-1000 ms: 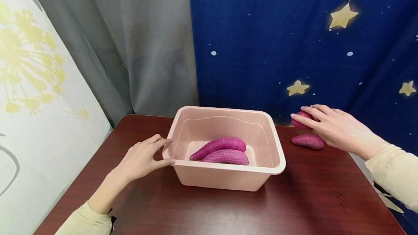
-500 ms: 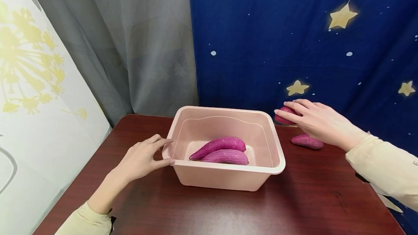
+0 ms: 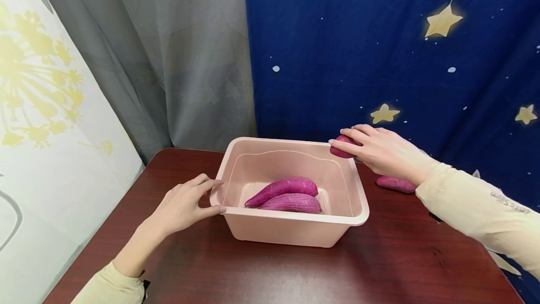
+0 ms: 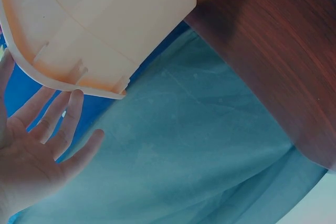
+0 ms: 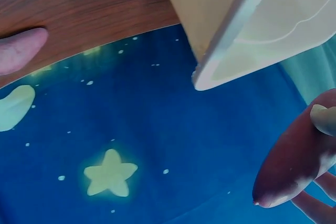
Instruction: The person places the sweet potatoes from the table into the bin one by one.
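A pale pink plastic basin (image 3: 291,229) stands on the table with two purple sweet potatoes lying inside, a smooth one (image 3: 284,189) behind a wrinkled one (image 3: 293,203). My left hand (image 3: 179,203) touches the basin's left rim with its thumb and fingertips; the left wrist view shows the fingers (image 4: 58,114) extended and spread against the rim's outside. Over the basin's back right corner, my right hand (image 3: 381,151) holds a third sweet potato (image 5: 294,161) between thumb and fingers, above the rim. Part of it is hidden by the fingers in the head view.
Another sweet potato (image 3: 395,183) lies on the table right of the basin, partly behind my right forearm. The dark red wooden table (image 3: 253,276) ends at the back before a grey curtain (image 3: 206,60) and a blue starry curtain (image 3: 337,60).
My right hand has carried its sweet potato left, from beyond the table's right part to over the basin's back right corner. My left hand and the basin have stayed in place.
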Action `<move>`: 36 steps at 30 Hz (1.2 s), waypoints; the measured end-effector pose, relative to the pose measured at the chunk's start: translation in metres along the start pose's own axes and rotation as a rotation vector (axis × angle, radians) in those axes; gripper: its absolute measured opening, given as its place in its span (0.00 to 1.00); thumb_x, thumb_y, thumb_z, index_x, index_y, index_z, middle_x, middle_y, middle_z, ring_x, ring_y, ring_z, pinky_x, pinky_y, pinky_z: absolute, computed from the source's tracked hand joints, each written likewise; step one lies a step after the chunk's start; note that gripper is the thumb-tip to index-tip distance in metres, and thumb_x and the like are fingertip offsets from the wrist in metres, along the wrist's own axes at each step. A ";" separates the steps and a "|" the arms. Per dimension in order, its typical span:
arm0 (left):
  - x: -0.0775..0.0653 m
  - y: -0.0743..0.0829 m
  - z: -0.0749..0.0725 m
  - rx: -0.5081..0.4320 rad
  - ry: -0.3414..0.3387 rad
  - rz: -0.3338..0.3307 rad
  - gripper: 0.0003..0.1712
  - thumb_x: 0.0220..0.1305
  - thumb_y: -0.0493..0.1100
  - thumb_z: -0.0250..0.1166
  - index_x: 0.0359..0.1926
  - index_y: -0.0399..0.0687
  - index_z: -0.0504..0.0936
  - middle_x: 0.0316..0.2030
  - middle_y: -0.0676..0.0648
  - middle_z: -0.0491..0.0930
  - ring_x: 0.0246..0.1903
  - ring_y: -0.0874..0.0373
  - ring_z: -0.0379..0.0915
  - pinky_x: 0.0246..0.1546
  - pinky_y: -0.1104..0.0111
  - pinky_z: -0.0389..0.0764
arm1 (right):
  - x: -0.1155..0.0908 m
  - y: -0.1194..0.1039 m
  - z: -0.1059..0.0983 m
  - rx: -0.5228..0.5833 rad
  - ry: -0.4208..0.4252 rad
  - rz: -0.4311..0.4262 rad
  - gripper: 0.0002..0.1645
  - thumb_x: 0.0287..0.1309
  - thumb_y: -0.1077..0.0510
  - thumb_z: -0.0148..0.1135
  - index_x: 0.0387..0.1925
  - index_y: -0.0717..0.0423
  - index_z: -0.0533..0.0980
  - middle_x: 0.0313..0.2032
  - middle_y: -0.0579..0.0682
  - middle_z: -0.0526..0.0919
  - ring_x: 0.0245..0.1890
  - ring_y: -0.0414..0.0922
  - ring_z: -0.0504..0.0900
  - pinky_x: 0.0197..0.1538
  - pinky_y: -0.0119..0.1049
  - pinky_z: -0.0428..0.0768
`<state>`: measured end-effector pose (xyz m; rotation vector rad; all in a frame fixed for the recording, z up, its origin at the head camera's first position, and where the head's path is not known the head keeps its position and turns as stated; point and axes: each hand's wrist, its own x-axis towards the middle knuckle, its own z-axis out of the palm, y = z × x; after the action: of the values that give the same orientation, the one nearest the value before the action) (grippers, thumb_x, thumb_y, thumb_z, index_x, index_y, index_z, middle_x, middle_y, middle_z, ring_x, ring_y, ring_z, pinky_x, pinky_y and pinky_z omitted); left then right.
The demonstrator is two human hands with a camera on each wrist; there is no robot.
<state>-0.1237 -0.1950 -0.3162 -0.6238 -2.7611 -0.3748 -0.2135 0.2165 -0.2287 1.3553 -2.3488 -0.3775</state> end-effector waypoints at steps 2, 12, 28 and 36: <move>0.000 0.000 0.000 0.000 0.000 0.000 0.32 0.45 0.64 0.63 0.48 0.51 0.77 0.31 0.59 0.68 0.22 0.67 0.62 0.20 0.69 0.64 | 0.006 -0.002 0.000 -0.003 0.014 -0.020 0.37 0.43 0.64 0.62 0.59 0.46 0.64 0.51 0.58 0.70 0.50 0.55 0.67 0.35 0.48 0.73; 0.000 0.001 -0.001 -0.012 -0.017 -0.018 0.32 0.45 0.64 0.63 0.49 0.52 0.76 0.32 0.59 0.68 0.21 0.66 0.62 0.19 0.69 0.64 | 0.031 -0.011 -0.001 -0.009 0.035 -0.080 0.37 0.44 0.65 0.61 0.59 0.46 0.64 0.52 0.56 0.69 0.50 0.54 0.66 0.37 0.45 0.73; 0.001 0.000 -0.001 -0.011 -0.017 -0.019 0.32 0.45 0.64 0.63 0.49 0.52 0.76 0.32 0.60 0.68 0.22 0.66 0.63 0.20 0.69 0.65 | 0.066 -0.023 0.002 -0.007 0.079 -0.147 0.34 0.45 0.63 0.62 0.57 0.46 0.66 0.49 0.55 0.70 0.47 0.52 0.69 0.33 0.42 0.75; 0.001 0.000 -0.001 -0.015 -0.014 -0.018 0.32 0.45 0.64 0.63 0.49 0.52 0.76 0.32 0.60 0.68 0.22 0.66 0.63 0.20 0.69 0.65 | 0.081 -0.031 0.005 0.005 0.072 -0.151 0.29 0.49 0.64 0.58 0.55 0.46 0.68 0.49 0.55 0.71 0.46 0.52 0.69 0.32 0.40 0.75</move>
<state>-0.1241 -0.1952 -0.3153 -0.6082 -2.7818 -0.3972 -0.2282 0.1310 -0.2295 1.5284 -2.1975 -0.3605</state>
